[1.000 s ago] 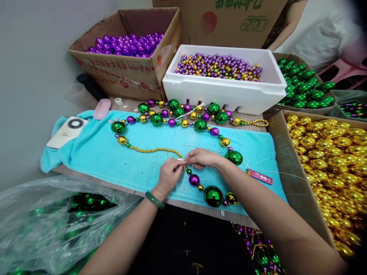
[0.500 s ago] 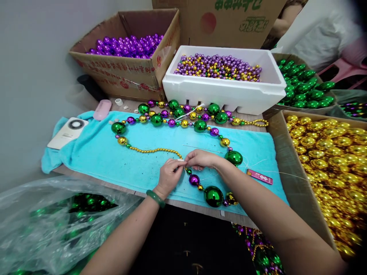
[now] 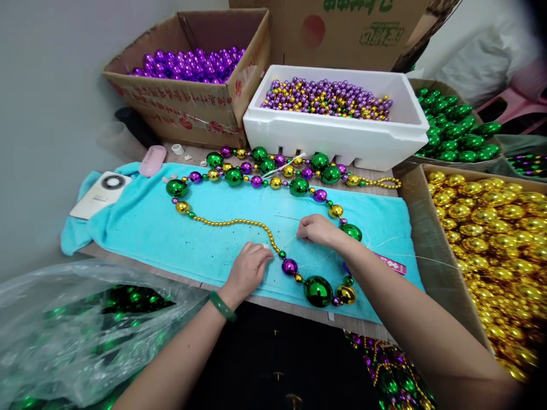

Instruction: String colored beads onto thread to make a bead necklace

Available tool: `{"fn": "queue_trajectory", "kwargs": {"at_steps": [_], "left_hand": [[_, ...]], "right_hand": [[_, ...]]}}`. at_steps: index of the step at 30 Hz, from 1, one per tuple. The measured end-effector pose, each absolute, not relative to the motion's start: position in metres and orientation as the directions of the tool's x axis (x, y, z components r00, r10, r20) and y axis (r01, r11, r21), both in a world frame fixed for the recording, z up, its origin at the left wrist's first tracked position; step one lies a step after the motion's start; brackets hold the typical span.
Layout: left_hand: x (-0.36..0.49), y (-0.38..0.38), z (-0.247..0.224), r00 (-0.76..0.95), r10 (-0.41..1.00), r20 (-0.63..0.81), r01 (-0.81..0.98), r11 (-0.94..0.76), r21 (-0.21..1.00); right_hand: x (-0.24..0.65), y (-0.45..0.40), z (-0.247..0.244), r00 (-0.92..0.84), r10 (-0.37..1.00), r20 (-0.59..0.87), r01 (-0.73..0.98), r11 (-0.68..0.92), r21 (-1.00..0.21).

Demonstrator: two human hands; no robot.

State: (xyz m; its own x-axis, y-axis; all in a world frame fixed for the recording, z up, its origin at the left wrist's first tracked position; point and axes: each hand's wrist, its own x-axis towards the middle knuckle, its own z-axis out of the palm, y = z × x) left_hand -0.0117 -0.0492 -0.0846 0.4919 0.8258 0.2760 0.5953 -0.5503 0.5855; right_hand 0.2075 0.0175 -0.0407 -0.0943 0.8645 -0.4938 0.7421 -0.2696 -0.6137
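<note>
My left hand [image 3: 248, 269], a green bangle [image 3: 223, 306] at its wrist, is closed on the end of a thin white thread [image 3: 287, 245], beside the gold bead strand. A small white piece shows at its fingertips, too small to name. My right hand [image 3: 318, 230] pinches the same thread farther right, so the thread runs between both hands. Around them lies a bead necklace [image 3: 233, 176] of green, purple and gold balls, with a string of small gold beads [image 3: 239, 221] forming its near-left part. A thin needle-like rod [image 3: 285, 217] lies partly behind my right hand.
A turquoise towel [image 3: 141, 228] covers the table. Behind stand a carton [image 3: 171, 105] of purple beads and a white foam box [image 3: 333, 136] of small beads. A box of gold beads [image 3: 474, 228] flanks the right; a plastic bag [image 3: 85, 336] sits front left.
My right hand has moved right and slightly up, away from my left hand, drawing the thread out between them. My left hand has shifted slightly down and left.
</note>
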Motion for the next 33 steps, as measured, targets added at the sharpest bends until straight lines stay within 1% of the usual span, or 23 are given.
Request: {"fn": "queue_trajectory", "kwargs": {"at_steps": [3,6,8,10,12,13,14,15,16,17,18,19,21,23,26,29,33], "left_hand": [[-0.013,-0.051,-0.086,0.562,0.78,0.277,0.59,-0.612,0.527],[-0.015,-0.052,-0.089,0.596,0.753,0.28,0.583,-0.645,0.494],[-0.016,-0.054,-0.089,0.594,0.754,0.281,0.575,-0.642,0.508],[-0.016,-0.055,-0.087,0.553,0.786,0.277,0.559,-0.597,0.575],[-0.013,-0.054,-0.083,0.448,0.859,0.248,0.513,-0.474,0.715],[-0.011,-0.054,-0.08,0.371,0.907,0.2,0.459,-0.366,0.809],[-0.008,-0.053,-0.078,0.291,0.95,0.114,0.374,-0.222,0.901],[-0.005,-0.051,-0.076,0.224,0.975,-0.005,0.253,-0.054,0.966],[-0.001,-0.05,-0.074,0.187,0.973,-0.135,0.109,0.116,0.987],[0.002,-0.048,-0.073,0.182,0.95,-0.253,-0.039,0.264,0.964],[0.006,-0.046,-0.072,0.198,0.918,-0.343,-0.167,0.377,0.911],[0.009,-0.044,-0.071,0.22,0.89,-0.4,-0.268,0.449,0.852],[0.013,-0.041,-0.071,0.256,0.858,-0.445,-0.389,0.513,0.765],[0.015,-0.04,-0.071,0.274,0.844,-0.462,-0.432,0.537,0.725],[0.016,-0.039,-0.07,0.288,0.836,-0.468,-0.452,0.549,0.703],[0.016,-0.038,-0.069,0.305,0.835,-0.457,-0.478,0.55,0.685],[0.017,-0.036,-0.068,0.316,0.856,-0.41,-0.523,0.517,0.677]], "right_hand": [[0.204,0.015,-0.045,0.015,0.902,-0.431,0.789,-0.276,-0.549],[0.198,0.009,-0.052,0.083,0.918,-0.389,0.791,-0.298,-0.534],[0.195,0.004,-0.056,0.112,0.921,-0.374,0.766,-0.319,-0.558],[0.196,0.0,-0.059,0.13,0.924,-0.359,0.716,-0.338,-0.611],[0.198,-0.002,-0.059,0.131,0.926,-0.355,0.635,-0.353,-0.687],[0.199,-0.003,-0.058,0.12,0.924,-0.363,0.581,-0.362,-0.729],[0.2,-0.004,-0.056,0.102,0.92,-0.379,0.515,-0.375,-0.771],[0.199,-0.005,-0.054,0.076,0.914,-0.399,0.44,-0.39,-0.809],[0.198,-0.006,-0.052,0.044,0.907,-0.42,0.358,-0.407,-0.84],[0.196,-0.007,-0.05,0.009,0.898,-0.439,0.275,-0.424,-0.863],[0.194,-0.008,-0.049,-0.028,0.89,-0.456,0.194,-0.442,-0.876],[0.191,-0.009,-0.048,-0.064,0.881,-0.469,0.12,-0.46,-0.88],[0.186,-0.011,-0.049,-0.126,0.861,-0.492,0.004,-0.496,-0.868],[0.182,-0.012,-0.052,-0.166,0.84,-0.517,-0.072,-0.533,-0.843],[0.18,-0.012,-0.058,-0.191,0.811,-0.553,-0.129,-0.579,-0.805],[0.179,-0.011,-0.063,-0.208,0.788,-0.579,-0.14,-0.61,-0.78],[0.177,-0.01,-0.065,-0.22,0.775,-0.593,-0.126,-0.625,-0.771]]}}
